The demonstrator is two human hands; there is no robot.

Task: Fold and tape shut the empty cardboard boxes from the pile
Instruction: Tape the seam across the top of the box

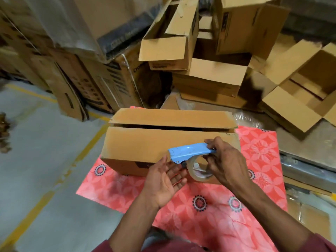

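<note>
Brown corrugated cardboard is filling most of the view: a cardboard box is sitting on a red floral-patterned mat, its two long top flaps folded down and leaving a dark slit between them. Just in front of its near edge, the right hand is gripping the handle of a blue tape dispenser, fingers curled round it, with a roll of clear packing tape hanging beneath the metal body. The left hand is lying flat with its palm up and fingers straight, the fingertips reaching beneath the dispenser's front end; whether they are touching tape is too blurred to tell.

Behind the box, a pile of empty boxes is crowding the far side, their flaps standing at odd angles, and one open carton is lying to the right with all four flaps spread. To the left, flattened printed cartons are leaning upright against taller stacks, partly under a sheet of clear plastic. Crinkled plastic wrap is showing beside the mat at the right.

Grey smooth concrete floor is stretching away to the left, crossed by yellow painted lines. Maroon sleeves are showing at the bottom edge.
</note>
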